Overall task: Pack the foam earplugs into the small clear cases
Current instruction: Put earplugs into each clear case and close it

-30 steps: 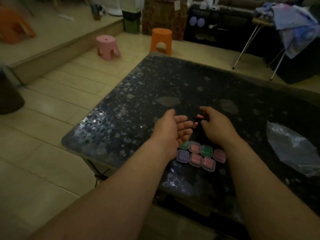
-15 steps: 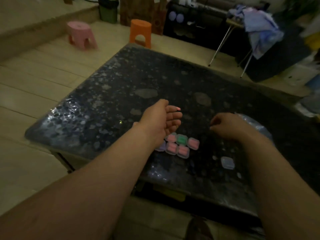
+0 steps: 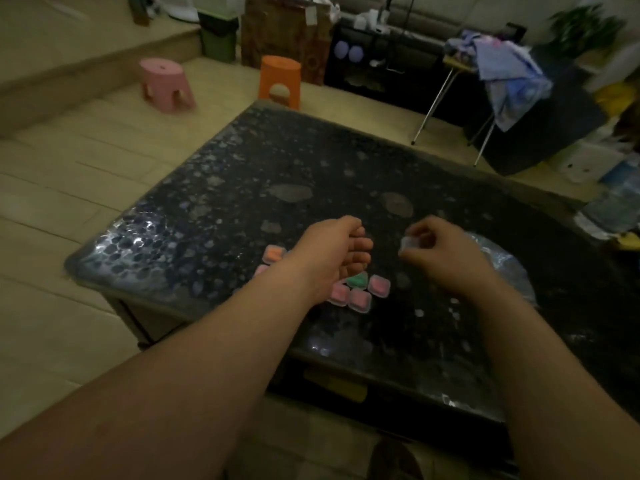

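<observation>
Several small clear cases filled with pink, green and orange foam earplugs (image 3: 360,301) lie clustered on the dark speckled table (image 3: 242,202), partly hidden under my left wrist. One orange-filled case (image 3: 273,254) sits to the left of that wrist. My left hand (image 3: 332,251) hovers over the cluster, cupped with fingers curled; what is inside it is hidden. To its right, my right hand (image 3: 443,258) pinches a small empty clear case (image 3: 408,244) at the fingertips, a short gap from the left hand's fingers.
A crumpled clear plastic bag (image 3: 505,268) lies on the table just behind my right hand. On the floor beyond stand a pink stool (image 3: 166,81), an orange stool (image 3: 280,81) and a folding rack with clothes (image 3: 505,74). The table's near edge (image 3: 346,362) is close.
My right hand has taken up the empty clear case that lay near the table's front and brought it toward the left hand. The left hand stays cupped over the cluster.
</observation>
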Motion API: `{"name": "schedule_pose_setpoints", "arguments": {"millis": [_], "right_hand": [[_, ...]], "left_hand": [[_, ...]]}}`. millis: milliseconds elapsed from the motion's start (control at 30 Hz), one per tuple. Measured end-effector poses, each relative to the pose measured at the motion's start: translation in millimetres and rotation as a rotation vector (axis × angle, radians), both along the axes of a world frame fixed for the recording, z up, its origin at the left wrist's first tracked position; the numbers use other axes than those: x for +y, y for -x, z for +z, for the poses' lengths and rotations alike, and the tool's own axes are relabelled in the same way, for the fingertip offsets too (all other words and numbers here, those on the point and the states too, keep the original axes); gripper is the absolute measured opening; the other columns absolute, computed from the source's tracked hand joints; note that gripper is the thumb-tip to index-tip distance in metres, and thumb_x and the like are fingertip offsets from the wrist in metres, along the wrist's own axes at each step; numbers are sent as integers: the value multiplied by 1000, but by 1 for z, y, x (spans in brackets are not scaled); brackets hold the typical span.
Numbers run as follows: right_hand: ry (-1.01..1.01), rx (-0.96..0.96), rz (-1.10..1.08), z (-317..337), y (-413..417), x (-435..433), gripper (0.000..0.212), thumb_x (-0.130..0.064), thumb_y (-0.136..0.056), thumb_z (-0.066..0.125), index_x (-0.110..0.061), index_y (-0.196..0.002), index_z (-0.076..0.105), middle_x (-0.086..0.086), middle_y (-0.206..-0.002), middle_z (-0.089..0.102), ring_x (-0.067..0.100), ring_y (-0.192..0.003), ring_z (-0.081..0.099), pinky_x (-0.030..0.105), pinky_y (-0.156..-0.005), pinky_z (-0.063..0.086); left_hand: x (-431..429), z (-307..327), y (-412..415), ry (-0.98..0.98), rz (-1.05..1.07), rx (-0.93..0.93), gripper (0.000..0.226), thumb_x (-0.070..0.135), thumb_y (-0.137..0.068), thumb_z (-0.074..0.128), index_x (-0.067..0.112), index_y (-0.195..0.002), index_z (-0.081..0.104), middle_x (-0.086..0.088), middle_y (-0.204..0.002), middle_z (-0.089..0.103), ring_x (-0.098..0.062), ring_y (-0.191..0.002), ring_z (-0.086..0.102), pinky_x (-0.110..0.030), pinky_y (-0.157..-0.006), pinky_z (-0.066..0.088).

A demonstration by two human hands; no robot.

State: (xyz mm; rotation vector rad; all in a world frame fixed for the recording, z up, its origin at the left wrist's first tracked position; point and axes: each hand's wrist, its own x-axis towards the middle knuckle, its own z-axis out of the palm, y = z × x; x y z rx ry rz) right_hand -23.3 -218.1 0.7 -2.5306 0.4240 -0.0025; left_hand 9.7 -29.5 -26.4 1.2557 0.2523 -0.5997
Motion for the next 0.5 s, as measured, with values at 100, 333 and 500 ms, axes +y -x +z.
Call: {"name": "schedule_pose_setpoints", "arguments": {"millis": [100,333,500], "right_hand": [[-350,-134,46,8,-24,32,18,-26,-98,78,-26,-114,70,-1,-104,73,14,-93,71,31,-74,56],[-644,1,50,-8,-56,63,9,-24,-102,72,-19,-109,76,10,-107,81,27,-97,80,46,-88,68],[-719,83,19,-9,-57,63,10,-13,-100,73,-13,-110,77,12,-106,82,27,-96,81,38,-81,68]], "left_hand": [[9,-8,-15,-124,-85,-235,32,18,-104,63,22,-135,65,-9,-113,74,-21,-96,74,-37,-83,64],[24,-23,-31,-300,-18,-497,12,26,-103,71,23,-115,71,-6,-103,79,-23,-96,78,-46,-88,66],[24,-33,-33,-286,-14,-461,12,28,-99,76,24,-106,68,-9,-103,79,-26,-96,79,-51,-89,66]]}}
